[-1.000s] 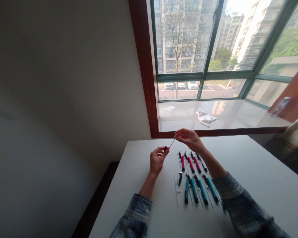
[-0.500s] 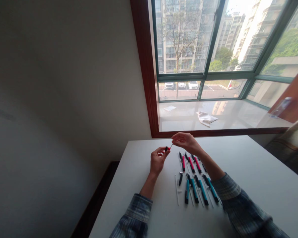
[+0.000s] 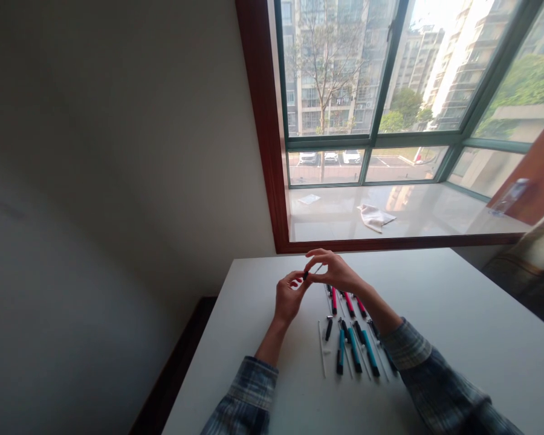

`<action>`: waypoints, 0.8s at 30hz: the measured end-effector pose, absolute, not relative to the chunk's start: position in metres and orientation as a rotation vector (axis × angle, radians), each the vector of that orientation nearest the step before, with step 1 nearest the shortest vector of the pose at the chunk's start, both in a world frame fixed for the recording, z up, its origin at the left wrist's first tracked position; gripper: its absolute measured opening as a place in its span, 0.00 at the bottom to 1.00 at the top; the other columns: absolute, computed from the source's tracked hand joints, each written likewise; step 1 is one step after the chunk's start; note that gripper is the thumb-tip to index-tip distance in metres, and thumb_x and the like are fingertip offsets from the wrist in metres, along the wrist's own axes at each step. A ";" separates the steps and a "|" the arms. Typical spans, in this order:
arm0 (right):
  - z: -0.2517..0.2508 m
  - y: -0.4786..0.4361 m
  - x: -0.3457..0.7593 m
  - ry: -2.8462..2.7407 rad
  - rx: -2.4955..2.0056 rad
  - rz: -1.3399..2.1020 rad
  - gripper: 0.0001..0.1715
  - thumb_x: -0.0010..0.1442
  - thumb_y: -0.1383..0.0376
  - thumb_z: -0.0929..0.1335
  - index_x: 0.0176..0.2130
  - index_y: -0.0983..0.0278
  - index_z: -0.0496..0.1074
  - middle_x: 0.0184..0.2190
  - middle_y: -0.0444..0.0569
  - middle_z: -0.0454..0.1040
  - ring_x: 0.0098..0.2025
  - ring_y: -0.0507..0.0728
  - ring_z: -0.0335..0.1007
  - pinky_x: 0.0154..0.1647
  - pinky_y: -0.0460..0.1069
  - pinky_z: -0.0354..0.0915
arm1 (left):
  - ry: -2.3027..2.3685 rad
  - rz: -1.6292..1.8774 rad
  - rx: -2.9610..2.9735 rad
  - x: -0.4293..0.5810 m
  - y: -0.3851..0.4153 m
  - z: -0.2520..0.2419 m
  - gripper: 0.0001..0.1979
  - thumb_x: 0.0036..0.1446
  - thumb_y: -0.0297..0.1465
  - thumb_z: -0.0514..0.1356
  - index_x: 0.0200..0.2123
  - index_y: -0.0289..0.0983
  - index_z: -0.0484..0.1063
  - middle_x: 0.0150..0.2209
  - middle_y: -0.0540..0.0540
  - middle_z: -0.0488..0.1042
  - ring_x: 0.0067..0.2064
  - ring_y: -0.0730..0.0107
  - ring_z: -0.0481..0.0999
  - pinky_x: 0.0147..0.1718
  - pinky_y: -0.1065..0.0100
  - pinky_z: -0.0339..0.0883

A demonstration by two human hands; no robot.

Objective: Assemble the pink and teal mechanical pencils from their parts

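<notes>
"So, where exactly is that black pen part [image 3: 305,275] from your fingers?"

"Right at the tips, raised above the worktop [image 3: 254,326]. My left hand [image 3: 289,299] has it from the near left; my right hand [image 3: 335,273] comes in from the far right, its fingertips just against it. Neither hand is clearly nearer."

"And its long axis?"

"Too hidden by my fingers to tell. The thin rod [image 3: 318,268] I can read: it slants from beside the part up and to the right, through the loop of my right thumb and forefinger."

"How far open are you?"

"My left thumb and forefinger are pinched on the part, the other fingers loosely curled. On the right, thumb and forefinger arch round with a gap behind the tips; whether they grip the part, the rod or merely touch, I can't tell."

"What lies nearest below?"

"Pink pen barrels [image 3: 334,300] under my right wrist, teal pen barrels [image 3: 354,350] in the row closer to me, and a white stick [image 3: 321,349] left of those."
</notes>
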State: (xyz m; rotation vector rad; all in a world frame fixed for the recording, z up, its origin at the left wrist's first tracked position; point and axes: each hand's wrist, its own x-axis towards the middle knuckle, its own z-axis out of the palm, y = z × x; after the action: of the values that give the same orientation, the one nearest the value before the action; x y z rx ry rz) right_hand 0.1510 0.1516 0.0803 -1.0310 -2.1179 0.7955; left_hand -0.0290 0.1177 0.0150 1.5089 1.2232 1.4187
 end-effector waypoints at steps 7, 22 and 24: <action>0.093 0.155 0.160 -1.842 -0.828 0.883 0.15 0.60 0.55 0.73 0.44 0.61 0.79 0.49 0.53 0.80 0.54 0.62 0.75 0.57 0.59 0.69 | 1.293 1.438 1.513 -0.034 0.119 0.012 0.14 0.54 0.40 0.69 0.42 0.41 0.83 0.38 0.44 0.83 0.38 0.61 0.77 0.38 0.63 0.65; 0.085 0.165 0.190 -2.122 -1.001 0.524 0.16 0.64 0.65 0.70 0.51 0.59 0.78 0.47 0.52 0.79 0.47 0.61 0.78 0.47 0.56 0.76 | 1.551 1.636 1.823 -0.045 0.119 0.008 0.05 0.60 0.31 0.66 0.40 0.44 0.82 0.41 0.45 0.81 0.45 0.54 0.74 0.49 0.57 0.63; 0.084 0.166 0.189 -2.128 -0.970 0.520 0.15 0.63 0.65 0.70 0.50 0.59 0.78 0.46 0.51 0.79 0.47 0.61 0.78 0.46 0.56 0.76 | 1.557 1.631 1.836 -0.045 0.118 0.008 0.05 0.60 0.31 0.66 0.40 0.44 0.82 0.41 0.45 0.81 0.45 0.54 0.74 0.49 0.57 0.63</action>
State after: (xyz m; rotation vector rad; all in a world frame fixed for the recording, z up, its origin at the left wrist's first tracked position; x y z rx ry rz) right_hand 0.1890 0.1657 0.0838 -0.9696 -2.1283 0.5195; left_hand -0.0446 0.1184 0.0082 1.8357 1.5573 1.6307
